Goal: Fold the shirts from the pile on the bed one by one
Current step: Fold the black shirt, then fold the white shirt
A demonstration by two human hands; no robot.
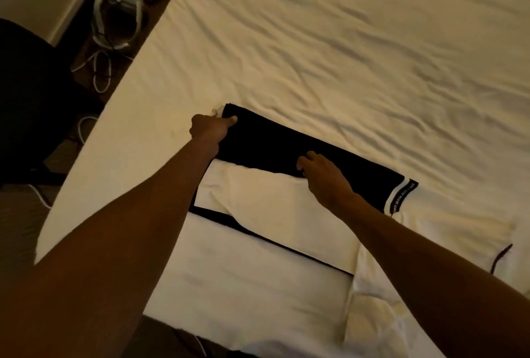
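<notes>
— Dim room, warm light. What's on the left?
— One dark chair (28, 99), with white cables (101, 76) looped on the floor beside it. Then one bed (344, 42) under a wrinkled white sheet.
— How many shirts are there?
— One black shirt (272, 142) lies as a long band on the sheet near the bed's left edge. Its one striped cuff (401, 195) points right. One white shirt (272, 214) with black trim lies partly under it. I cannot count the crumpled white cloth at the lower right.
— And the hands?
— Two. The left hand (208, 128) pinches the black shirt's far-left corner, thumb on top. The right hand (324, 177) curls its fingers over the shirt's near edge, gripping it.
</notes>
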